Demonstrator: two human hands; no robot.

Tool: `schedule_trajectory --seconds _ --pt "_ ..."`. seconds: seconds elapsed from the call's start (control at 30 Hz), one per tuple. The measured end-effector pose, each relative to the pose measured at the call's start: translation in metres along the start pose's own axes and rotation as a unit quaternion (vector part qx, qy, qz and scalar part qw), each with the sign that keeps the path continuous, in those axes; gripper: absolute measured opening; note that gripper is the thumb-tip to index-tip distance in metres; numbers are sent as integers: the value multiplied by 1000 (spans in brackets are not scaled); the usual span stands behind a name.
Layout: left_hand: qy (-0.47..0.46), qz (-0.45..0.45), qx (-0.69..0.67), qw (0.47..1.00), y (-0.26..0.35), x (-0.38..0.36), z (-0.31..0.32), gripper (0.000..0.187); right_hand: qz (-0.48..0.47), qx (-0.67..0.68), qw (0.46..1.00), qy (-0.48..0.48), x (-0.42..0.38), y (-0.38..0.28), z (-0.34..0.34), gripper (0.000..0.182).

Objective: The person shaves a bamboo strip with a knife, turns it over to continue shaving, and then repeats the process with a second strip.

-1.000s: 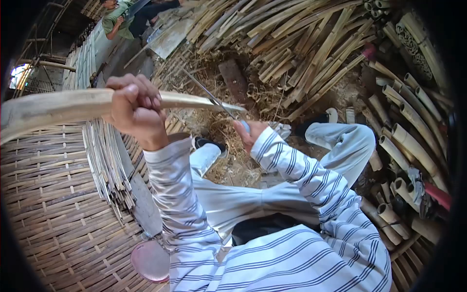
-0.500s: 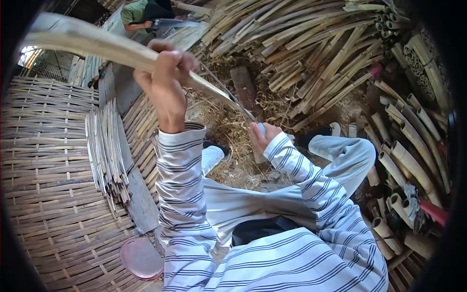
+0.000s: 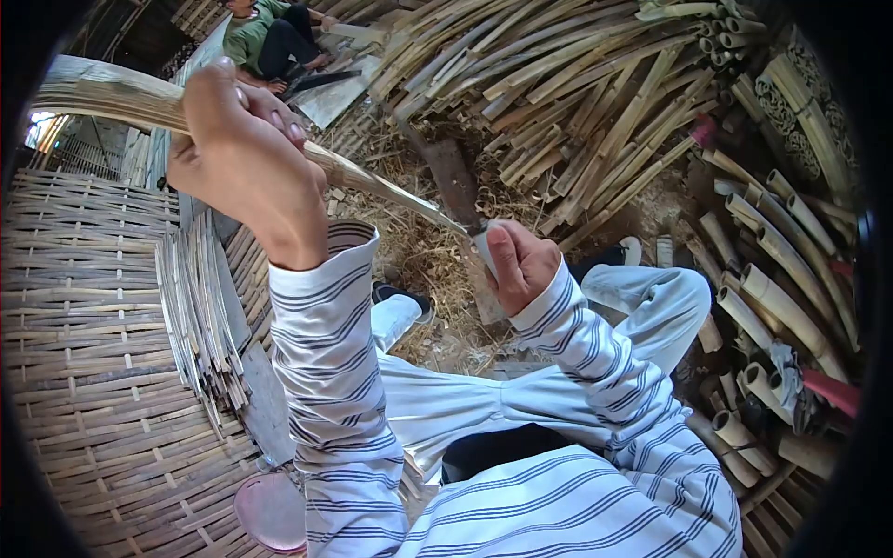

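A long pale bamboo strip [image 3: 372, 182] runs from the upper left down to the middle. My left hand [image 3: 246, 153] is closed around its upper part. My right hand [image 3: 521, 267] grips the pale handle of a knife [image 3: 486, 251] at the strip's lower end. The knife's dark blade [image 3: 423, 149] points up and left, beyond the strip. The strip's tip lies against or close to the blade near the handle. Behind the blade, a dark wooden block [image 3: 453, 177] rests among shavings.
Shavings [image 3: 409, 251] cover the ground. A woven bamboo mat [image 3: 102, 372] and thin strips [image 3: 200, 316] lie left. Split bamboo [image 3: 558, 84] is heaped at the back, cut tubes [image 3: 781, 279] at right. Another person [image 3: 265, 42] sits at upper left. A round pink-rimmed object [image 3: 270, 511] is at lower left.
My left hand has moved left along with the strip and turned. My right hand has shifted slightly right, and the knife blade now points more steeply away. More of the other person shows.
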State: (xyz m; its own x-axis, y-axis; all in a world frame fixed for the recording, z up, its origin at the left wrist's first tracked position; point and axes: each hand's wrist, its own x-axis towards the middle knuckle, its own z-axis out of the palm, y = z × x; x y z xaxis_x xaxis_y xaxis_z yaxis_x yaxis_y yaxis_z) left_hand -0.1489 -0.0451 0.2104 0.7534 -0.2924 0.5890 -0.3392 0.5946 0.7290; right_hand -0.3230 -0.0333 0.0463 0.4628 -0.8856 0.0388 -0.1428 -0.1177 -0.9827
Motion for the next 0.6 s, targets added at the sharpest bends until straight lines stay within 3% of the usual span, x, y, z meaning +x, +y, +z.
schedule_trajectory --seconds 0.1,0.13,0.17,0.23,0.33,0.47,0.57,0.6 --pt "-37 -7 41 998 1 -5 3 26 -37 57 996 54 -10 43 25 48" --pt "-60 -16 36 997 4 -7 5 24 -28 -10 999 32 -15 71 30 47" --pt "-57 -27 33 997 7 -8 4 24 -30 -202 979 30 -19 112 43 48" --pt "-45 -47 24 998 9 -11 -2 24 102 -162 979 -72 -16 121 28 49" --pt "-65 -9 20 998 3 -6 -9 27 159 -143 968 -129 3 77 17 50" --pt "-48 -24 54 997 5 -5 3 23 21 15 999 -43 6 19 12 53" --pt "-71 -25 61 995 4 -13 4 23 4 -9 1000 -12 -11 29 15 53" --pt "-89 -18 54 994 6 -13 8 23 96 -136 984 -71 -15 54 19 53"
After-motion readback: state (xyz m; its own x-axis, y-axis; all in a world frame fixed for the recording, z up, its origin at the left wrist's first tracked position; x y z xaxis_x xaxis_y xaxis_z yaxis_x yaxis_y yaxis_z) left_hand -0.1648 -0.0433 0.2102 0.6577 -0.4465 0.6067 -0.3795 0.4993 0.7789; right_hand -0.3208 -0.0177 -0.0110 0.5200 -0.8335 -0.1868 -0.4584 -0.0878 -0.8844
